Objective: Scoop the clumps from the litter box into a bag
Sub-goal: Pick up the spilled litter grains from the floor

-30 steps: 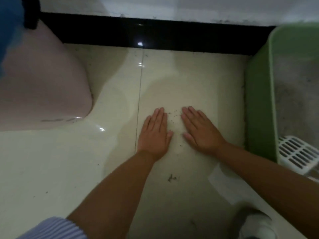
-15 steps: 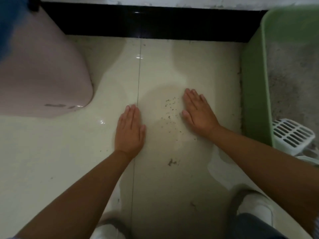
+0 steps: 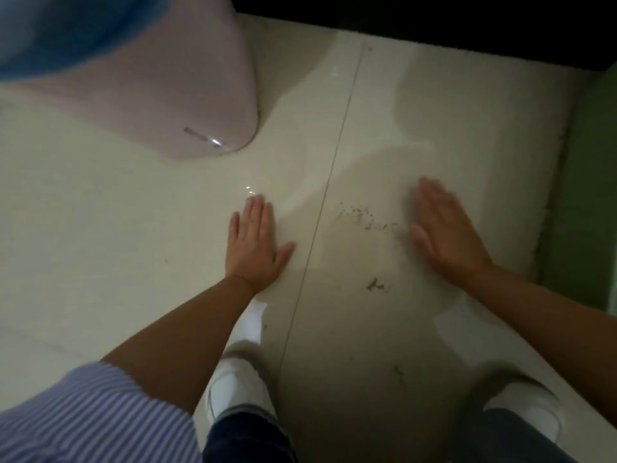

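Only the outer wall of the green litter box point(image 3: 584, 195) shows, at the right edge; its litter and the scoop are out of frame. My left hand point(image 3: 255, 242) lies flat on the pale floor tile, fingers straight and together. My right hand point(image 3: 447, 232) is flat and low over the floor too, blurred, with straight fingers. A scatter of dark litter grains point(image 3: 364, 217) lies on the tile between the two hands. Neither hand holds anything. No bag is in view.
A pink bin point(image 3: 160, 85) with a blue top stands at the back left. A black baseboard point(image 3: 434, 25) runs along the far wall. My two white shoes point(image 3: 237, 385) point(image 3: 524, 409) stand below the hands. A dark smudge point(image 3: 377, 285) marks the floor.
The hands have spread apart, the left going left and the right going right, leaving the grains between them. The view has swung left, and the litter and scoop have left the frame.
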Motion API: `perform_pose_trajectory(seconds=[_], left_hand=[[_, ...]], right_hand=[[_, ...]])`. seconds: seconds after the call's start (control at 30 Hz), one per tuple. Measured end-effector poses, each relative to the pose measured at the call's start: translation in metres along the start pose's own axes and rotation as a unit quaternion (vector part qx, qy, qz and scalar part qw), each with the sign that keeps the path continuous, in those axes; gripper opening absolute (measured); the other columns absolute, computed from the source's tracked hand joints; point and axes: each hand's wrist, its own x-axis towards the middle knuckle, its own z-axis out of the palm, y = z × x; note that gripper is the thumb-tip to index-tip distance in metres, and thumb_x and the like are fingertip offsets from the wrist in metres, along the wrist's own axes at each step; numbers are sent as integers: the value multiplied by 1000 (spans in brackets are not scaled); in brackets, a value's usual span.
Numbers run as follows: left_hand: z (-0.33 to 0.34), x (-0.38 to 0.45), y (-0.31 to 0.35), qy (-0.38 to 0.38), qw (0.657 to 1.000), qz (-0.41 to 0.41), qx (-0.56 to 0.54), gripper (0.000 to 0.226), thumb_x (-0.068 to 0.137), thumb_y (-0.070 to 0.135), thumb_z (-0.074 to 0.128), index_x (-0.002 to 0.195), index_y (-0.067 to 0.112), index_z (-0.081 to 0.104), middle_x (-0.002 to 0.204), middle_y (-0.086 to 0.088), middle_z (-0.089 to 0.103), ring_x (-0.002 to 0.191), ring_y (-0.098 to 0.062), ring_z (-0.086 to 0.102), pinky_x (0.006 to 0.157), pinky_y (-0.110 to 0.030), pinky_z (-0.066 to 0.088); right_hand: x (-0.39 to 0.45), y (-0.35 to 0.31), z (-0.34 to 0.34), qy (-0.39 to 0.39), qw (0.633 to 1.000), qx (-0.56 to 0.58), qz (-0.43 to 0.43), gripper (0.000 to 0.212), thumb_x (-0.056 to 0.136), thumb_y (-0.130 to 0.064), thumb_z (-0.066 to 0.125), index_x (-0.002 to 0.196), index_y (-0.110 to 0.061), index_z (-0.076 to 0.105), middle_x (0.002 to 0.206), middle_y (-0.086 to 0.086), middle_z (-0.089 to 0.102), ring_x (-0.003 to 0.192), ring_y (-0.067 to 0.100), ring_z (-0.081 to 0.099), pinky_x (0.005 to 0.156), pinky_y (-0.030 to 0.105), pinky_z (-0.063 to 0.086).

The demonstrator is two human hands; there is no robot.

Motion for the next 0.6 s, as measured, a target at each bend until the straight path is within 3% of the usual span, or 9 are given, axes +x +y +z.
perform_pose_trajectory(seconds=[0.07, 0.13, 0.2, 0.33, 0.4, 0.43, 0.5, 0.53, 0.6], left_hand=[[1, -2, 11, -24, 999, 26, 22, 103, 73, 67, -2, 148, -2, 14, 157, -19, 7, 146, -30, 5, 114, -35, -7], [3, 2, 36, -48, 997, 51, 18, 100, 69, 61, -10, 149, 3, 0, 158, -13, -7, 147, -24, -7, 114, -31, -13], [5, 11, 68, -50, 997, 54, 15, 88, 80, 59, -6, 149, 4, -8, 158, -11, -13, 146, -21, -13, 115, -30, -15], [6, 34, 116, -49, 995, 81, 0, 68, 100, 42, 20, 149, 4, -9, 157, -11, -14, 146, -20, -14, 117, -30, -13], [7, 41, 127, -63, 990, 128, 13, 64, 101, 38, 17, 149, 4, -9, 157, -11, -14, 146, -20, -14, 117, -29, -13], [7, 41, 129, -71, 984, 161, 17, 63, 101, 39, 13, 149, 3, -7, 158, -11, -12, 146, -20, -12, 117, -29, -12], [5, 37, 126, -61, 974, 216, -32, 69, 93, 41, 4, 148, -1, 9, 158, -16, 6, 147, -24, 7, 117, -27, -1], [3, 36, 124, -32, 972, 226, -56, 71, 92, 40, 7, 143, -5, 27, 152, -21, 26, 142, -30, 26, 116, -28, 13], [4, 42, 113, 46, 973, 211, -82, 64, 97, 35, 17, 124, -11, 53, 129, -27, 55, 119, -41, 55, 105, -33, 31]], right_hand=[[-15, 8, -3, -20, 994, 43, 94, 80, 84, -47, 12, 141, 8, 25, 150, 27, 21, 141, 37, 17, 116, 27, -1], [-29, 8, 0, -14, 989, 68, 130, 82, 79, -45, 9, 142, 7, 21, 152, 25, 15, 143, 36, 12, 116, 35, 3], [-38, 0, 6, -15, 985, 80, 151, 83, 78, -46, 8, 143, 5, 19, 153, 23, 14, 144, 33, 10, 114, 30, 0], [-39, -16, 19, 25, 974, 110, 199, 83, 78, -45, 8, 142, 6, 22, 152, 23, 17, 143, 33, 12, 113, 17, -12], [-40, -18, 21, 45, 974, 110, 195, 81, 78, -44, 9, 141, 7, 23, 151, 24, 19, 142, 30, 13, 106, 5, -19], [-41, -17, 22, 44, 975, 108, 188, 80, 79, -43, 9, 140, 7, 24, 151, 25, 20, 141, 29, 14, 107, 6, -16], [-39, -13, 21, 31, 979, 87, 180, 75, 82, -39, 14, 138, 9, 30, 148, 28, 26, 139, 36, 21, 111, 20, -2], [-38, -10, 21, 31, 982, 64, 173, 71, 84, -36, 18, 135, 11, 35, 144, 31, 31, 135, 42, 28, 109, 26, 5], [-36, -7, 22, 32, 987, 16, 154, 62, 85, -27, 29, 126, 15, 46, 133, 36, 45, 124, 50, 43, 102, 34, 16]])
